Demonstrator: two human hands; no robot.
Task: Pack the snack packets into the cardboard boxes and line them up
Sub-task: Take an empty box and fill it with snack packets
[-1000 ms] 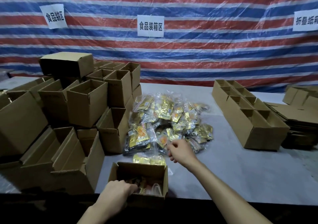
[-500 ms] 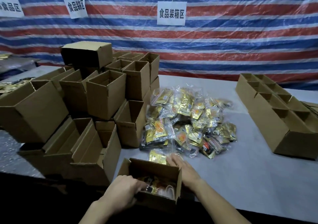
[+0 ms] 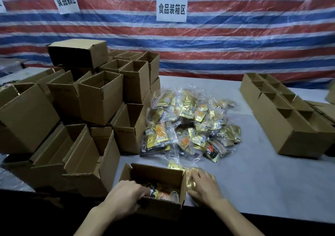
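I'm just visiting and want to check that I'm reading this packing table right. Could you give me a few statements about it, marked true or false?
1. The open box nearest the person already has packets in it. True.
2. The right hand is inside that box. False: it is outside, at the box's right side, on a gold packet lying on the table.
3. The loose pile of packets lies between the stack of boxes and the row of boxes. True.
4. The row of boxes is sealed shut. False: their tops are open.
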